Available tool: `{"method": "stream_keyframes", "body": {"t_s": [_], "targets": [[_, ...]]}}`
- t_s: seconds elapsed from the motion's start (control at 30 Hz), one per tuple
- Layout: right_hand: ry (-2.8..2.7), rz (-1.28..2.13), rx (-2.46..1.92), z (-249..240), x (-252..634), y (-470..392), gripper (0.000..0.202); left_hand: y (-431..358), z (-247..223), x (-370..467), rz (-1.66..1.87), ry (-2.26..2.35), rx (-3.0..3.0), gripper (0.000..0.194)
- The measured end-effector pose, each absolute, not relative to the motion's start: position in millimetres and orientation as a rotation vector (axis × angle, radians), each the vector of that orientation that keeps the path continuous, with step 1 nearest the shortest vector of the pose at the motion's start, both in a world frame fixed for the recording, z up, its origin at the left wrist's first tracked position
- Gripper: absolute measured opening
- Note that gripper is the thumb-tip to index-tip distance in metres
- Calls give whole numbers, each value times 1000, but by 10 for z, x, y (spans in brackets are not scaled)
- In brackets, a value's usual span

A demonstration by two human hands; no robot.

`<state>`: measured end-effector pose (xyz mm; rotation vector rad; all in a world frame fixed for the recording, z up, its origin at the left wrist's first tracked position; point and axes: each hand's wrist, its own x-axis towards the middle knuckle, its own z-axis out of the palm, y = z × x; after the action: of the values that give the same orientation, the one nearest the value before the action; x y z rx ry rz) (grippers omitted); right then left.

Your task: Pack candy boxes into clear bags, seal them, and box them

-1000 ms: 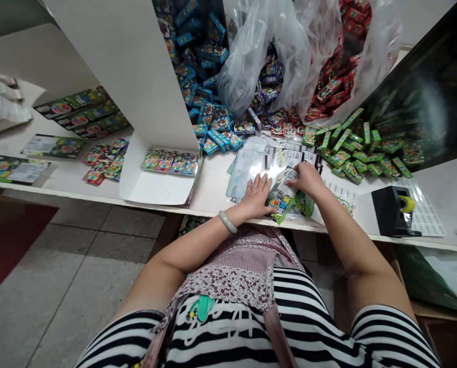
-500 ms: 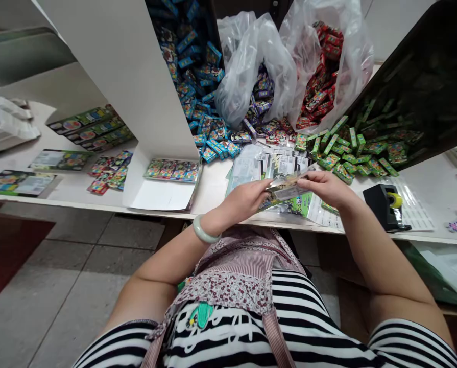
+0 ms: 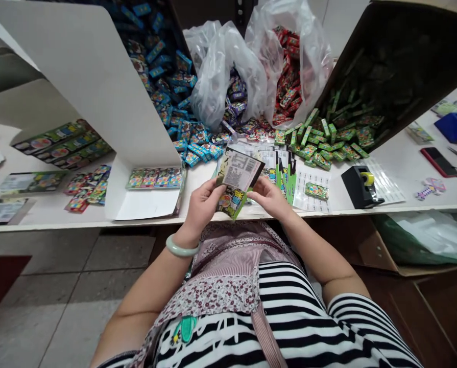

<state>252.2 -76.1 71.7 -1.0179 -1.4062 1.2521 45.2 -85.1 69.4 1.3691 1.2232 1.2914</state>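
Observation:
Above the table's front edge I hold a folded printed card (image 3: 239, 171), with a grey text panel on its upper part and a black-and-green picture below. My left hand (image 3: 202, 204) pinches its left side, thumb in front and fingers behind. At the lower right edge, my right hand (image 3: 271, 198) grips the card between thumb and fingers; its fingertips are partly hidden. Several similar printed cards (image 3: 285, 174) lie on the table just behind. To the right, one small green box (image 3: 316, 190) rests on a sticker sheet (image 3: 308, 176).
Small blue boxes (image 3: 197, 134), green boxes (image 3: 328, 138) and plastic bags of purple boxes (image 3: 236, 92) and red boxes (image 3: 288, 94) fill the back. A white carton (image 3: 146, 204) holds a row of boxes at left. A black tape dispenser (image 3: 356, 189) and red phone (image 3: 438, 161) are at right.
The card has gone from nearly flat to tilted up and folded, its text panel facing me. Both hands have drawn closer together. The view has shifted to the right.

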Motion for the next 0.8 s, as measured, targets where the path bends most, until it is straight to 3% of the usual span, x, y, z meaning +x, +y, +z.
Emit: {"method": "stream_keyframes", "body": {"t_s": [0.1, 0.37, 0.5, 0.63, 0.8], "targets": [[-1307, 1462, -990, 617, 2562, -715, 51, -837, 621, 583, 1182, 1027, 1125, 46], [-1338, 1515, -1096, 501, 2798, -810, 46, -664, 426, 746, 1329, 980, 1213, 56], [-1282, 1251, -1114, 571, 2821, -809, 68, -737, 455, 680, 1229, 912, 1371, 64], [-1493, 1253, -1094, 573, 2785, -828, 48, -872, 486, 538, 1148, 952, 1398, 54], [-1633, 1192, -1095, 588, 2711, -784, 27, -850, 479, 455, 1223, 1244, 1532, 26]]}}
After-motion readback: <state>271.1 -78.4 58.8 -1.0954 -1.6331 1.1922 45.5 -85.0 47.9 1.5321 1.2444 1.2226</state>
